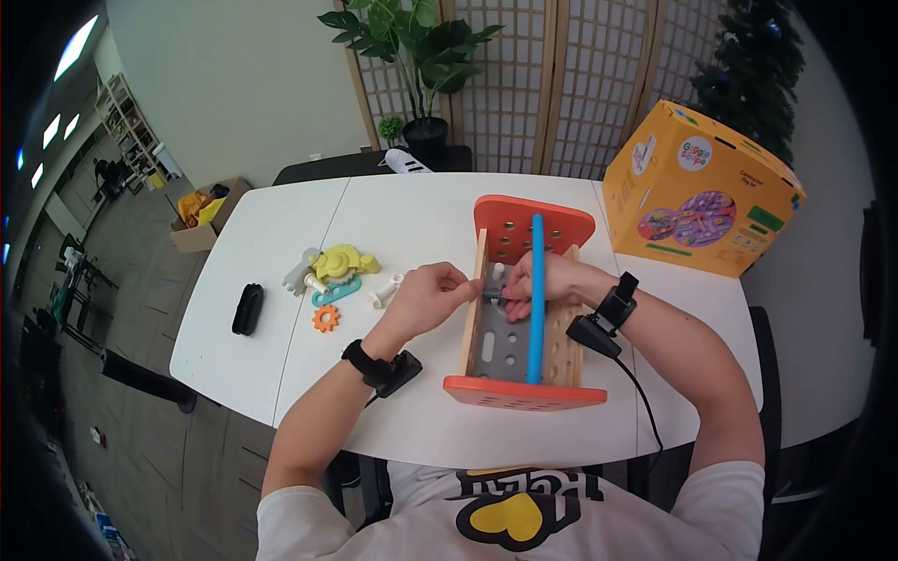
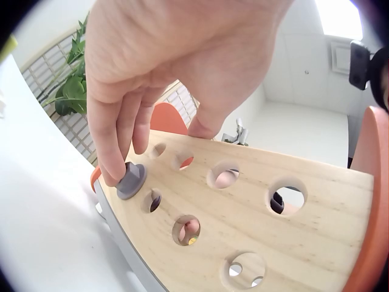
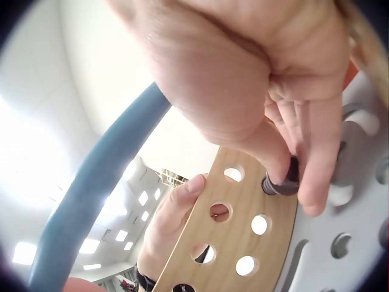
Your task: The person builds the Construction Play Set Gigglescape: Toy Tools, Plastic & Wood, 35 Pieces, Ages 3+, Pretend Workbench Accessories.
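A grey bolt (image 2: 132, 180) passes through the wooden side panel (image 2: 316, 225) of a toy toolbox with red ends. My left hand (image 1: 423, 301) is outside the panel, fingertips holding the bolt's hexagonal head, thumb at the panel's upper edge. Inside, my right hand (image 1: 558, 279) reaches under the blue bar (image 1: 537, 327) and pinches a dark nut (image 3: 290, 177) on the bolt's threaded end between thumb and fingers. Its fingers partly cover the nut. A white peg (image 1: 499, 271) stands on the grey perforated base (image 1: 496, 363) nearby.
Left of the toolbox lie a white piece (image 1: 385, 292), a yellow-green toy (image 1: 344, 262), a teal strip (image 1: 337, 292), an orange gear (image 1: 325, 319) and a black case (image 1: 248, 309). A large yellow box (image 1: 702, 192) stands at the back right. A black cable (image 1: 648, 402) hangs by the right arm.
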Demonstrator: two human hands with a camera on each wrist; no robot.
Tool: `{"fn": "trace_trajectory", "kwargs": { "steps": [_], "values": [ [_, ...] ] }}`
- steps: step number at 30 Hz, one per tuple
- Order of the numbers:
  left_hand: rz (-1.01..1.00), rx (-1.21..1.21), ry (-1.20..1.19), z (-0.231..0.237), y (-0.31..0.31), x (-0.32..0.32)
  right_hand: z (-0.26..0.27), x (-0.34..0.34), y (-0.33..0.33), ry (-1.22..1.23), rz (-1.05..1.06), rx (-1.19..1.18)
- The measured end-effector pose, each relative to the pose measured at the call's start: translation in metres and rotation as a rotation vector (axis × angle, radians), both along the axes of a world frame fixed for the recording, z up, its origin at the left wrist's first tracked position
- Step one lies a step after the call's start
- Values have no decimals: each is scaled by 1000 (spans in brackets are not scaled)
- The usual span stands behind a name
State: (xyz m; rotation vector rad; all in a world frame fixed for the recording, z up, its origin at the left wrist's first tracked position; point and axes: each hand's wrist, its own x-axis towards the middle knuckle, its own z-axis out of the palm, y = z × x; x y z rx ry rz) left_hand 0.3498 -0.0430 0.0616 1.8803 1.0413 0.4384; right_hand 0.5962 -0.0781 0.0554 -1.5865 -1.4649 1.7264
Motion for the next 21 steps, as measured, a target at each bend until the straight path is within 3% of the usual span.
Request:
{"fn": "trace_trajectory", "kwargs": {
  "steps": [10,21],
  "values": [
    [10,-2,-18,-6,2,1,-6,1,1,92,-96,-59],
    [2,1,-17,-5,2,3,-4,3,-1,20,18,-15]
  ]
}}
